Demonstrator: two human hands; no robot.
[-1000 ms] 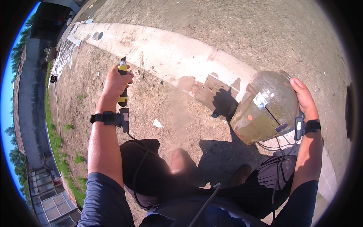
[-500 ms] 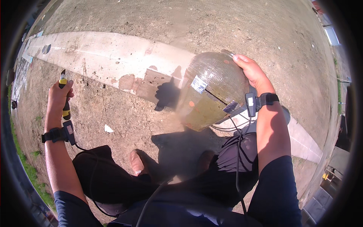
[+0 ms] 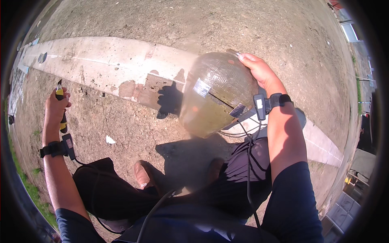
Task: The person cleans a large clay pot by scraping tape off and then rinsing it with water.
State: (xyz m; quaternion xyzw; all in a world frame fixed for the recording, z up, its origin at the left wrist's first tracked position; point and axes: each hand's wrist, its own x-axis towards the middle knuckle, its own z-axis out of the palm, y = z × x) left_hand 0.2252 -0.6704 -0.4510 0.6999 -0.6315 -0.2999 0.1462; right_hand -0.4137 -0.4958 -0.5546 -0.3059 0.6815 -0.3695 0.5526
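Out to the left, my left hand (image 3: 56, 106) is closed around a black and yellow utility knife (image 3: 60, 94), its blade pointing up and away from me. On the right, my right hand (image 3: 260, 72) grips the far right edge of a large, rounded, translucent yellowish plastic vessel (image 3: 210, 106). The vessel is held tilted above the ground. Across its side runs a dark straight line between a silvery patch (image 3: 201, 87) and a dark patch (image 3: 237, 110). Orange spots mark its surface. Most of my right fingers are hidden behind the rim.
A pale concrete strip (image 3: 101, 56) crosses the bare dirt, with a damp stain near the vessel. A small white scrap (image 3: 110, 139) lies near my brown shoe (image 3: 142, 174). Black cables (image 3: 250, 170) hang from my wrist devices past my legs. Grass grows at the far left.
The vessel, both hands and the surroundings have shifted slightly left in view. My grips on the knife and the vessel look the same.
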